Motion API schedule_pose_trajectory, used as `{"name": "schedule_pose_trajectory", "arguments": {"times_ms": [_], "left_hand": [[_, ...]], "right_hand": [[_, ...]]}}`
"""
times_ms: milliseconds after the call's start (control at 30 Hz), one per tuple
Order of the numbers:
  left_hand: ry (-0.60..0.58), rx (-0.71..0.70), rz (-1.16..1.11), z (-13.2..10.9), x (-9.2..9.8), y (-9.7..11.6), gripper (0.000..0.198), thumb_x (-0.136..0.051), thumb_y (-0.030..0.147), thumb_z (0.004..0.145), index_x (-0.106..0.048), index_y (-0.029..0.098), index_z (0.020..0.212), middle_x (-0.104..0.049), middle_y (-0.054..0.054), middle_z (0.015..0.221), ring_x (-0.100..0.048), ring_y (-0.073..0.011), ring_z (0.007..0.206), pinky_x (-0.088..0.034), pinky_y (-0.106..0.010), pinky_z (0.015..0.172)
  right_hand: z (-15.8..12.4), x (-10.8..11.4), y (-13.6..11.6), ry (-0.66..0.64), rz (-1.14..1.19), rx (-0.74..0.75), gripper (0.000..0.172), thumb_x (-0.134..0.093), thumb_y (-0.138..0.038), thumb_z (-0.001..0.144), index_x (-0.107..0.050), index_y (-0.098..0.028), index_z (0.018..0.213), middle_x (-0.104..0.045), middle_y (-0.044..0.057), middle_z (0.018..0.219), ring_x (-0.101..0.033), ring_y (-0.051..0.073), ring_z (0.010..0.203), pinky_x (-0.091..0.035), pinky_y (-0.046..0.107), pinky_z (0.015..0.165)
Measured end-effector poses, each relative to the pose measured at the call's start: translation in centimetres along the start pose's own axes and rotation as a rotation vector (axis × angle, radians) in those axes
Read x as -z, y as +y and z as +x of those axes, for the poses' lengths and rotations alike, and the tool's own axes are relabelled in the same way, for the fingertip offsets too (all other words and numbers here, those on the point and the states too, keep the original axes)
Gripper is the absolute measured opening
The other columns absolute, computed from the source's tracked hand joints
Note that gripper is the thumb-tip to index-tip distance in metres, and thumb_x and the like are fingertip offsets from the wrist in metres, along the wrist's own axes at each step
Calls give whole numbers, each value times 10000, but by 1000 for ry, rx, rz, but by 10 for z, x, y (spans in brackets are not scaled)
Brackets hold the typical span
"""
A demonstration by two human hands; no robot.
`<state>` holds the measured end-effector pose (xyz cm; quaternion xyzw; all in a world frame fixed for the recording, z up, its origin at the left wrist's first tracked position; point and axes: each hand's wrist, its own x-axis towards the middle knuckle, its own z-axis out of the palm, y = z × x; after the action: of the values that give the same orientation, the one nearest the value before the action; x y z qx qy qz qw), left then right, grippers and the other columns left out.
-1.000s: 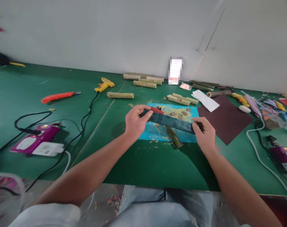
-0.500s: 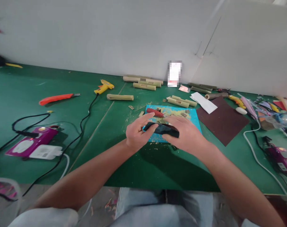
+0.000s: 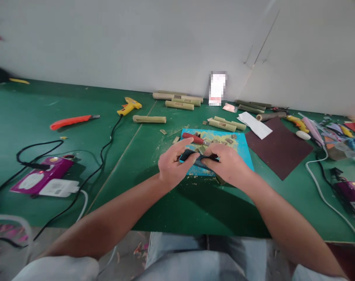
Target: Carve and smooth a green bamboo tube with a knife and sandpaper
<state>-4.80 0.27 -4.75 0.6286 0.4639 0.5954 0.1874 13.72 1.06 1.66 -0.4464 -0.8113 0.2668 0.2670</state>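
Over the blue mat, my left hand (image 3: 173, 164) pinches the left end of a dark, blue-black flat strip (image 3: 201, 160), its thumb on the near face. The strip looks like folded sheet material; its exact kind is unclear. My right hand (image 3: 228, 162) grips the right end, fingers curled and thumb pressed on it. Just beyond the hands, a red-handled tool (image 3: 191, 137) lies on the blue mat (image 3: 246, 152) among wood shavings and bamboo chips. A small dark greenish piece (image 3: 220, 180) shows beneath my right hand, partly hidden.
Cut bamboo tubes (image 3: 179, 105) lie along the back. At left are a yellow glue gun (image 3: 129, 106), an orange-handled knife (image 3: 73, 121) and a purple power strip (image 3: 45, 175) with cables. At right lie a dark brown sheet (image 3: 282, 152), folded white paper (image 3: 255, 125) and a white cable (image 3: 318, 187).
My right hand has curled its fingers and moved its grip inward along the dark strip, which now looks bent and covered more. The left hand keeps its hold. The view has shifted slightly.
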Motion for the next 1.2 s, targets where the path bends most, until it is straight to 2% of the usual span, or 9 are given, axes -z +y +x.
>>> {"name": "schedule_pose_trajectory", "arguments": {"times_ms": [133, 233, 300, 400, 533, 733, 867, 967, 1200], "left_hand": [[-41, 117, -234, 9, -4, 5, 443, -800, 332, 758, -675, 202, 1163, -653, 19, 720, -598, -94, 577, -516, -192, 530], [-131, 250, -362, 12, -5, 3, 315, -797, 426, 746, -715, 154, 883, -644, 5, 648, -581, -93, 521, -504, -195, 500], [-221, 295, -345, 12, -5, 2, 366, -745, 487, 780, -690, 138, 687, -629, -16, 566, -566, -101, 491, -484, -206, 484], [-293, 279, -221, 11, -3, 3, 459, -657, 501, 842, -668, 139, 560, -603, -33, 484, -527, -99, 452, -425, -210, 456], [-269, 248, -135, 9, -1, 5, 445, -649, 486, 843, -685, 147, 557, -571, -14, 437, -494, -90, 419, -381, -203, 434], [-230, 261, -139, 5, -2, -1, 482, -650, 511, 851, -669, 151, 532, -571, -12, 440, -480, -87, 398, -363, -207, 413], [-192, 177, -224, 5, -2, -5, 510, -590, 516, 909, -639, 151, 556, -566, -10, 478, -486, -92, 433, -380, -223, 453], [-175, 114, -258, 8, -1, -5, 495, -536, 474, 960, -592, 155, 586, -523, 9, 504, -441, -79, 445, -345, -223, 458], [-130, 80, -109, 10, 1, -5, 484, -556, 432, 954, -556, 165, 550, -545, 6, 517, -486, -88, 481, -339, -216, 454]], "right_hand": [[1, 5, -1, 19, 28, 10, 188, -627, -205, 845, -518, -209, 692, -558, -20, 724, -494, 138, 685, -337, 285, 613], [1, 9, -3, 56, 50, -17, 213, -619, -206, 849, -483, -210, 685, -531, -20, 715, -463, 134, 672, -322, 287, 603], [1, 11, -3, 79, 71, -26, 221, -606, -200, 852, -466, -212, 682, -516, -22, 709, -448, 130, 663, -318, 286, 598], [2, 11, -1, 82, 100, -32, 226, -606, -200, 845, -455, -212, 678, -509, -25, 705, -440, 125, 659, -321, 285, 600], [4, 11, 1, 57, 162, -51, 216, -620, -203, 827, -472, -209, 671, -502, -35, 684, -439, 119, 645, -330, 283, 598], [6, 11, 2, 35, 204, -40, 211, -624, -229, 832, -489, -207, 672, -508, -39, 679, -443, 119, 643, -336, 282, 600], [7, 11, 5, 25, 217, -61, 175, -626, -239, 834, -530, -206, 691, -558, -29, 717, -484, 128, 669, -358, 290, 620], [7, 12, 7, 20, 227, -74, 165, -628, -240, 831, -539, -206, 697, -578, -26, 737, -499, 131, 681, -367, 296, 632], [7, 6, 5, 36, 268, -96, 187, -635, -243, 806, -515, -206, 666, -531, -36, 687, -466, 122, 643, -356, 283, 603]]}}
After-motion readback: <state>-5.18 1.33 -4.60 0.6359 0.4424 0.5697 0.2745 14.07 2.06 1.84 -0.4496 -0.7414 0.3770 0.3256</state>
